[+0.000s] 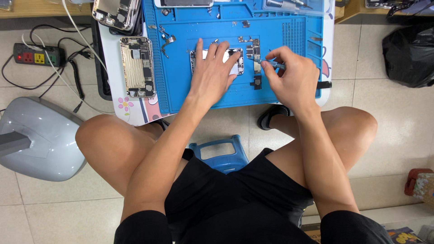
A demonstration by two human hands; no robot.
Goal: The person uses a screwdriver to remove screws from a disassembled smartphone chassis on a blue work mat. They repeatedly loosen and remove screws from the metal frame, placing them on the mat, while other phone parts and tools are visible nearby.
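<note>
Two bare knees frame one blue stool point(220, 153) below the desk point(135, 113), where one opened phone shell point(137, 66) lies left, the left hand point(212, 74) presses flat on one phone point(237, 61), and the right hand point(291, 77) pinches one screwdriver point(271, 63) over one blue mat point(271, 34).

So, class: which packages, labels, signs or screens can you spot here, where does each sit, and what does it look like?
Printed packet: floor, bottom right corner; flat, dark with yellow print.
Patterned box: right edge on the floor; squarish, multicoloured print, partly cut off.
Flower sticker: white table edge, left of the blue mat; pink petals.
No lit screens; the opened phones show only bare insides.
</note>
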